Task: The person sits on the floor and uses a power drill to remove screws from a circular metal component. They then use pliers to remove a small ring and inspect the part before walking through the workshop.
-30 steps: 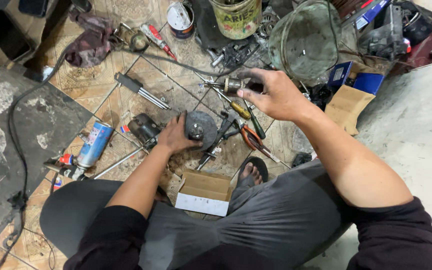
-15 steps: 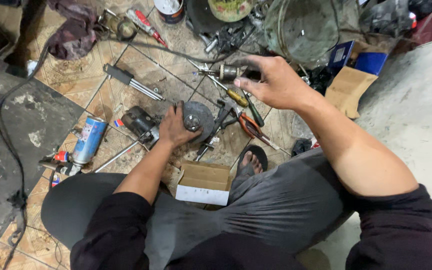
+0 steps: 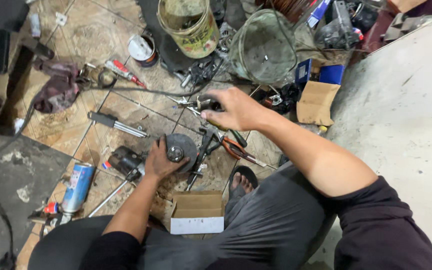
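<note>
While tilted, grimy bucket empty-looking

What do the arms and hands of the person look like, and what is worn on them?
Both hands, the left hand and the right hand, are bare: no gloves, and no rings or watch can be seen. The fingers look smudged with dark grime. The forearms are uncovered. Dark sleeves, nearly black with a purplish tint, are pushed up: the right sleeve ends above the elbow, the left sleeve near it.

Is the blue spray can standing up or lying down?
Lying down. The blue spray can rests on its side on the tiled floor, left of the left hand.
</note>
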